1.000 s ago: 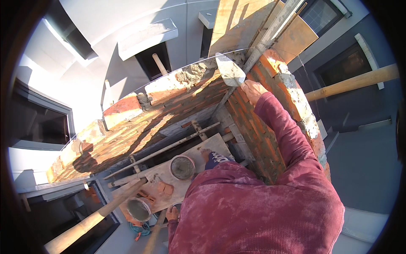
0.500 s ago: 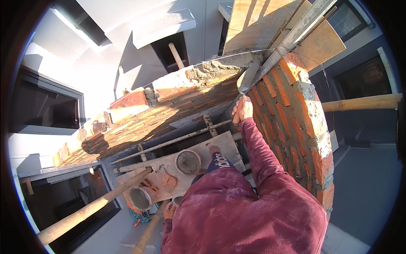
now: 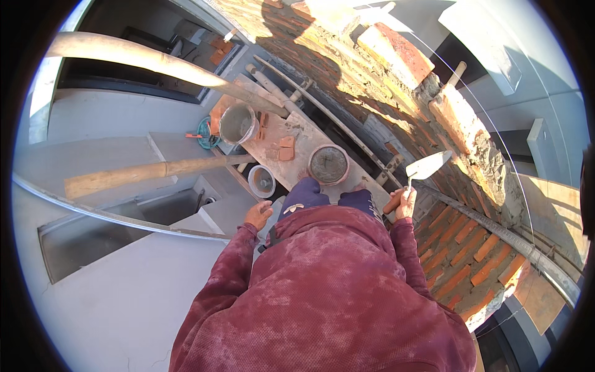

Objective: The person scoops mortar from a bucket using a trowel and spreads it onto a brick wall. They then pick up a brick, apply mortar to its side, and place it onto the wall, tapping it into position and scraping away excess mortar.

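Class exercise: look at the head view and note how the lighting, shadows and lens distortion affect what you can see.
Head view: low, warm sunlight rakes the brick wall, with a hard dark shadow across its upper part; the trowel in the right hand catches bright light; the left hand is evenly lit; fisheye bends the wooden poles near the rim; a black circular border frames everything.

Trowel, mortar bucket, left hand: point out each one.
trowel (image 3: 427,166), head view, on the flat blade.
mortar bucket (image 3: 328,164), head view, on the mortar inside.
left hand (image 3: 257,214), head view, back of hand.
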{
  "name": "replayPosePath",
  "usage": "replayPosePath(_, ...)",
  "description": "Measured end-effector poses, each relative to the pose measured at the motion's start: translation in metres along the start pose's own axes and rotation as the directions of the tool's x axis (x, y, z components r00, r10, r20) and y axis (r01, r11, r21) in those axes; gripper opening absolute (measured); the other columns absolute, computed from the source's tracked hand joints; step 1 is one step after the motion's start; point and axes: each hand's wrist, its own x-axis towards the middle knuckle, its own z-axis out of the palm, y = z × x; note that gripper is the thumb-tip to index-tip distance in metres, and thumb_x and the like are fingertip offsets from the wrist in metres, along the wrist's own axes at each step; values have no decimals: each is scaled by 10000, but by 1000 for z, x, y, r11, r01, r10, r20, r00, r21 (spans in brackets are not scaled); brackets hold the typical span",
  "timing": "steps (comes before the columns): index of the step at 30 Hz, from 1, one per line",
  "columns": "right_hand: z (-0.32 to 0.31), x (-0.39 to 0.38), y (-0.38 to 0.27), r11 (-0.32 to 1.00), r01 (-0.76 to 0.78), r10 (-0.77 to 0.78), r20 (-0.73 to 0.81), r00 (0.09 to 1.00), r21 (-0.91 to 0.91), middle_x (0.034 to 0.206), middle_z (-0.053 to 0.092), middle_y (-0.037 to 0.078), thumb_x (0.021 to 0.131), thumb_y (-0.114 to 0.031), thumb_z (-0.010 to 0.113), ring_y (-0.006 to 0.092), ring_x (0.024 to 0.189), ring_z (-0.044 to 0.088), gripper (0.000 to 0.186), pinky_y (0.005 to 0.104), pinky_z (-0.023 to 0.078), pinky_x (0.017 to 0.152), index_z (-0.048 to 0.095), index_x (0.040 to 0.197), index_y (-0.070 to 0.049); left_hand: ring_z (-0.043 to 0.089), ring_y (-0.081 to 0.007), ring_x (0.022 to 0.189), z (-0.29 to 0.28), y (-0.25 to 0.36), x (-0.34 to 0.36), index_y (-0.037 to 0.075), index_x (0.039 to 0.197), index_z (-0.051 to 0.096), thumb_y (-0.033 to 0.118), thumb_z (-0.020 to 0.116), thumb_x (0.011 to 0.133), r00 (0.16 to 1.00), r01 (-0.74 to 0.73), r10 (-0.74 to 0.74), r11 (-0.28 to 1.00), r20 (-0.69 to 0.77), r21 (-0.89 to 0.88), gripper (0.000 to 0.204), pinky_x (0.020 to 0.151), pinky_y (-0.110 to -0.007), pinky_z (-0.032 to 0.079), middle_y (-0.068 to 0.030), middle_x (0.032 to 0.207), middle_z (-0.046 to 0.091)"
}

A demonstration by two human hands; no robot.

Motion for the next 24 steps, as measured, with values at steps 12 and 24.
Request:
replayPosePath(12,154,26,-44,457,-60,536,221,814,-888,663,493,66,969,-301,442,162,436,500,277,317,446,388,496,914,-35,629,-233,1071,-53,-121,139,111,1338,490,326,589,945,821,138,-569,278,-48,-951,459,884,-410,491,-74,1211,618)
replayPosePath(24,265,38,29,19,210,702,163,694,-978,780,556,142,956,-285,440,278,750,588,310,436,455,672,527,888,5,410,-355,1332,-121,-205,426,142,1517,202,334,537,967,782,-129,-622,-210,30,-969,671,1029,-473,411,-143,1526,292)
